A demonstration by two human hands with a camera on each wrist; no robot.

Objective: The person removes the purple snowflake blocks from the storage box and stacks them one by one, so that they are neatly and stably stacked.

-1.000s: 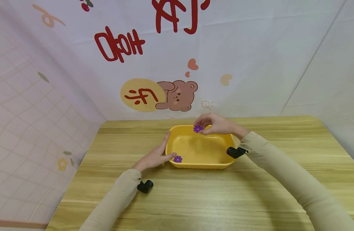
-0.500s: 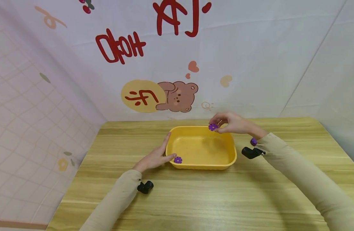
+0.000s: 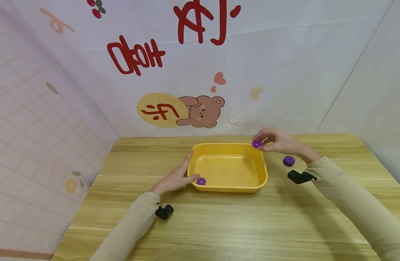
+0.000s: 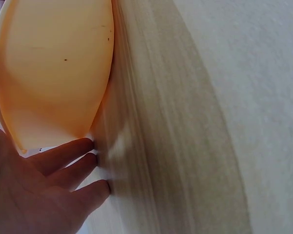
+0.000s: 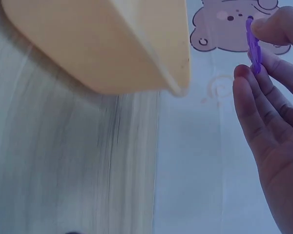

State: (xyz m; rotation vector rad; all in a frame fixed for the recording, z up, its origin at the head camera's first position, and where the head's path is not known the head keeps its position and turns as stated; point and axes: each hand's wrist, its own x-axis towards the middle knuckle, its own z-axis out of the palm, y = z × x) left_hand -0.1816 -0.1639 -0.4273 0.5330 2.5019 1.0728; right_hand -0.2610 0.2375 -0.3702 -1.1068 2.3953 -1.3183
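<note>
A shallow yellow plastic basin (image 3: 227, 189) sits on the wooden table. My left hand (image 3: 174, 178) holds its left end, fingers along the outer wall and thumb over the rim; the left wrist view shows those fingers (image 4: 63, 173) spread beside it. Close to the thumb tip, at the front-left corner, is a purple notched snowflake disc (image 3: 201, 181). Above the basin's back-right corner my right hand (image 3: 278, 140) pinches another purple snowflake disc (image 3: 256, 144) between thumb and fingers. In the right wrist view this pinched disc (image 5: 254, 46) appears edge-on.
To the right of the basin, a small pile of purple discs (image 3: 289, 161) lies on the wooden table (image 3: 219, 224). A white printed cloth (image 3: 278, 65) hangs behind the table's back edge. Black wrist cameras (image 3: 299, 177) are strapped at both cuffs.
My right hand has moved rightward with its disc, from above the basin's back middle to its back-right corner. The small purple pile has come into sight. My left hand stays on the basin.
</note>
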